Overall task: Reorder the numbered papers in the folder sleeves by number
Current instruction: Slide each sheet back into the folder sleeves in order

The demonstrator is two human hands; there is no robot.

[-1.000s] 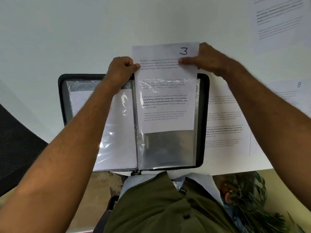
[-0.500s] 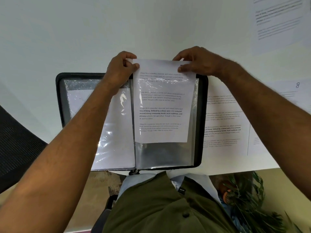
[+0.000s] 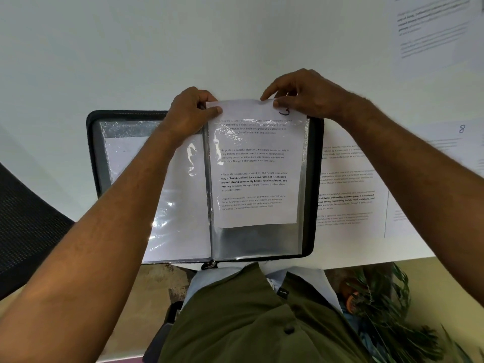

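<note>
While glossy sleeve (image 3: 301, 184) wrinkles, paper (image 3: 258, 163) lies flat

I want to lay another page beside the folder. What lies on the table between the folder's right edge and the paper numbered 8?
In the head view, a printed sheet lies between the folder and paper 8, partly tucked under the folder's edge.

One head-worn camera looks steeply down, close over the open folder (image 3: 313, 179).
</note>
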